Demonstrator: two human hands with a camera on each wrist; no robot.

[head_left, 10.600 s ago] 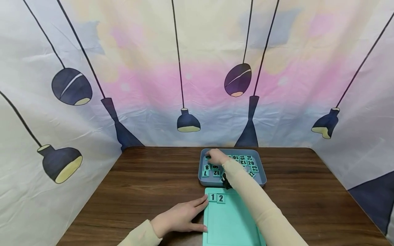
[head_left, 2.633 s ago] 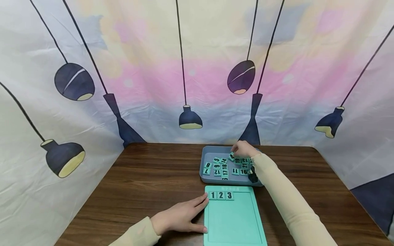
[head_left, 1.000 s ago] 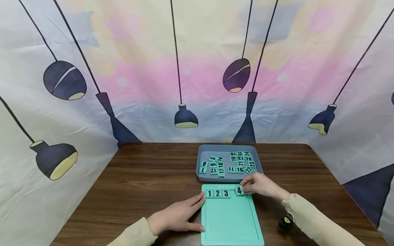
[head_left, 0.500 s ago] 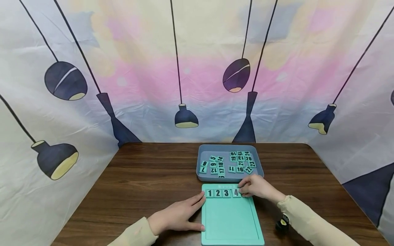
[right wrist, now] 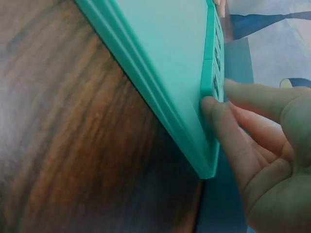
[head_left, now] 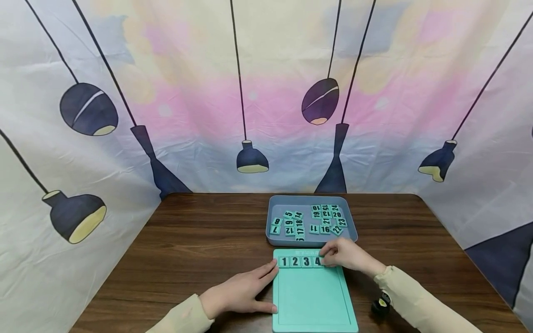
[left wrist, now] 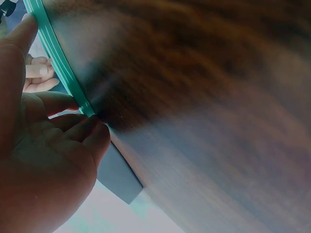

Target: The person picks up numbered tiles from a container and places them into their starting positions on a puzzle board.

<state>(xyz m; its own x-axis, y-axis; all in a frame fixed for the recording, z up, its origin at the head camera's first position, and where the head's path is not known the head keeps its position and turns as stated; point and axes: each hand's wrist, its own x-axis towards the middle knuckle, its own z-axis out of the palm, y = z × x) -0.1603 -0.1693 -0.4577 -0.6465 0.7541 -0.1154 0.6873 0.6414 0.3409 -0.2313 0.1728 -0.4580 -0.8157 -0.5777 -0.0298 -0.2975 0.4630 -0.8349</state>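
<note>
On my head feed, the board (head_left: 312, 296) lies with its near edge by the bottom of the picture, and the tray (head_left: 287, 203) sits at its 12 o'clock, a thin strip of table (head_left: 200, 240) between them. Wood stretches wide off the board's 9 and 3 o'clock edges, giving me room on both sides, though the arms cross it at 8 and 4.

My left hand (head_left: 241, 292) is at 9 o'clock, spread, fingertips and thumb against the board's edge, grasping nothing. My right hand (head_left: 350, 255) reaches over the edge at 1 o'clock, thumb and forefinger pinching tile 4 (head_left: 317, 262). That tile is at the board's 12 o'clock, just beside 3 (head_left: 306, 262), ending the row from 1 (head_left: 284, 262). My fingers cover the short stretch between 4 and the board's edge. Below the row, the smooth panel runs down to 6 o'clock.

The head feed alone lets me read the numbers, including the loose tiles (head_left: 298, 223) in the tray. The right wrist catches the row edge-on: slabs standing proud of the board, thumb on the last one's end, forefinger behind. The left wrist shows my palm and the board's ridged side, which I can't see from above.
</note>
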